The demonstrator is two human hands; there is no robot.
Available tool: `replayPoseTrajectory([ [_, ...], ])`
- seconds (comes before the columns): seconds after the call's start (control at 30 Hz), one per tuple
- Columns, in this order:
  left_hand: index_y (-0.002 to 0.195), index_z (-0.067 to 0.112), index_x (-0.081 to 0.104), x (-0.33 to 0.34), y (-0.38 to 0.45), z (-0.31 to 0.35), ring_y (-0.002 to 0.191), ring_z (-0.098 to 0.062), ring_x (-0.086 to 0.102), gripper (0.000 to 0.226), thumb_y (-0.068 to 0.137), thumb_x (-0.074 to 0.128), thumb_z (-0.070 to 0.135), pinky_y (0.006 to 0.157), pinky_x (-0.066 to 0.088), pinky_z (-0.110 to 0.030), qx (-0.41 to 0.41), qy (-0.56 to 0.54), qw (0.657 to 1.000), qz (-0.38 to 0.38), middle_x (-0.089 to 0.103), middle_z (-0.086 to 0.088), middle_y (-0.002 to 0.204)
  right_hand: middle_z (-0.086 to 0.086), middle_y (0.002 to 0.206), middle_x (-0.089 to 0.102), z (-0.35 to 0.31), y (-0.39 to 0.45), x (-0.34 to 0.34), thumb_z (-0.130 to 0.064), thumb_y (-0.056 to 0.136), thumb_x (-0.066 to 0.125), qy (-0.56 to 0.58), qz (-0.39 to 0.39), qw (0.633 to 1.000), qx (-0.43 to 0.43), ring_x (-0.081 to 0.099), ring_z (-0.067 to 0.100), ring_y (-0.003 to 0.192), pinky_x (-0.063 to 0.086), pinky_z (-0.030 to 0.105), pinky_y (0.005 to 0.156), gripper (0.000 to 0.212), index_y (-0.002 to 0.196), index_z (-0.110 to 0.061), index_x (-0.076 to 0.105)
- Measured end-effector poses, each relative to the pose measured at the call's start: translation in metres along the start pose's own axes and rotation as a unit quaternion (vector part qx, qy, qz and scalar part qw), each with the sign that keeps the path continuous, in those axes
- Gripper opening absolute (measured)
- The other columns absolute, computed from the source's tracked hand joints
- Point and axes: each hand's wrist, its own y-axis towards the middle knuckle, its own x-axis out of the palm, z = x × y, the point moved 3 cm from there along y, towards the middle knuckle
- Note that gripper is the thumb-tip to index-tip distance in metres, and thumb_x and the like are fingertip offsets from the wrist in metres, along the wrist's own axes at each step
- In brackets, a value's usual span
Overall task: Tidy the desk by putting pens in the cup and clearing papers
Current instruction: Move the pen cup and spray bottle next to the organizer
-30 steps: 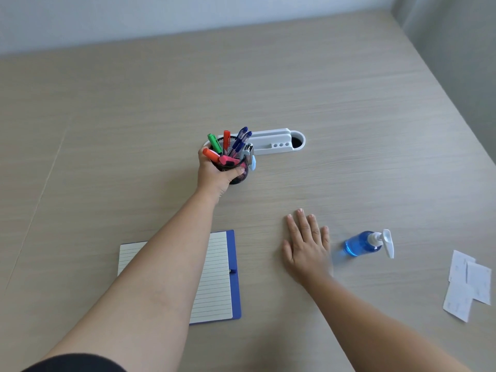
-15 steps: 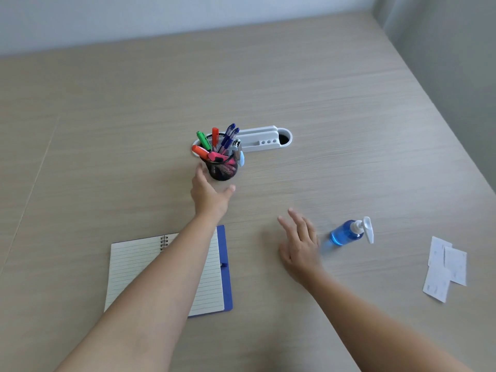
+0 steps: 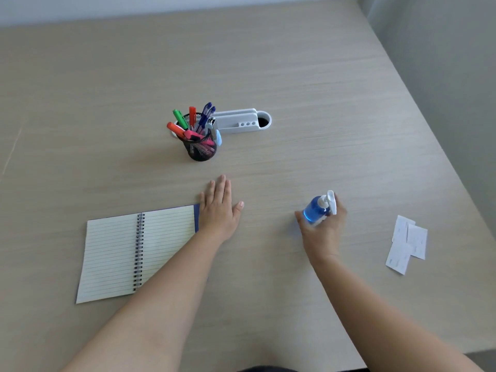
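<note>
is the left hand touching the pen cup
Apart. The head view shows bare desk between the left hand, lying flat by the notebook, and the pen cup farther back.

The table (image 3: 295,76) is matt, pale wood-grain laminate. The pen cup (image 3: 202,149) is black wire mesh. The desk organiser (image 3: 239,122) is smooth white plastic; the pump bottle (image 3: 315,212) glossy blue translucent plastic; the notebook (image 3: 112,253) lined paper with metal spiral.

Black mesh cup (image 3: 201,149); blue bottle (image 3: 314,212)

Right hand (image 3: 323,232) wraps blue pump bottle (image 3: 316,210); left hand (image 3: 218,210) flat beside notebook (image 3: 134,251).
</note>
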Motion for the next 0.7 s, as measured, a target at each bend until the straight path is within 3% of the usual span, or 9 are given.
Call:
replayPoseTrajectory([
  [0.17,0.156,0.011,-0.003,0.006,-0.002,0.000,0.152,-0.026,-0.010,0.074,0.101,0.023,0.052,0.122,-0.004,-0.047,-0.010,0.005,1.000,0.011,-0.013,-0.004,0.164,-0.007,0.100,0.047,-0.018,0.019,0.009,-0.022,0.083,0.072,-0.065,-0.026,0.998,0.001,0.045,0.016,0.103,0.040,0.031,0.086,0.053,0.129,-0.020,0.046],
  [0.3,0.157,0.012,0.001,0.007,-0.001,-0.003,0.152,-0.024,-0.008,0.076,0.097,0.021,0.055,0.123,-0.003,-0.045,-0.006,0.006,1.000,0.027,-0.008,-0.002,0.165,0.001,0.109,0.045,-0.037,0.037,0.032,-0.030,0.084,0.070,-0.091,-0.062,0.994,0.001,0.043,-0.002,0.084,0.040,0.027,0.079,0.044,0.121,-0.021,0.048],
  [0.43,0.157,0.013,-0.001,0.008,0.001,-0.002,0.152,-0.023,-0.010,0.074,0.099,0.021,0.055,0.123,-0.003,-0.045,-0.003,0.014,1.000,0.020,-0.010,-0.003,0.165,0.002,0.105,0.059,-0.071,0.066,0.074,-0.037,0.080,0.071,-0.074,-0.112,0.989,-0.057,0.056,0.021,0.098,0.045,0.033,0.077,0.044,0.114,-0.024,0.047],
  [0.7,0.157,0.013,0.002,0.008,0.000,-0.003,0.152,-0.024,-0.006,0.080,0.091,0.007,0.059,0.122,-0.002,-0.047,-0.003,0.020,1.000,0.019,-0.007,-0.003,0.166,0.007,0.112,0.054,-0.138,0.105,0.151,-0.024,0.090,0.063,-0.095,-0.235,0.961,-0.107,0.053,0.022,0.090,0.039,0.027,0.068,0.051,0.133,-0.011,0.038],
])
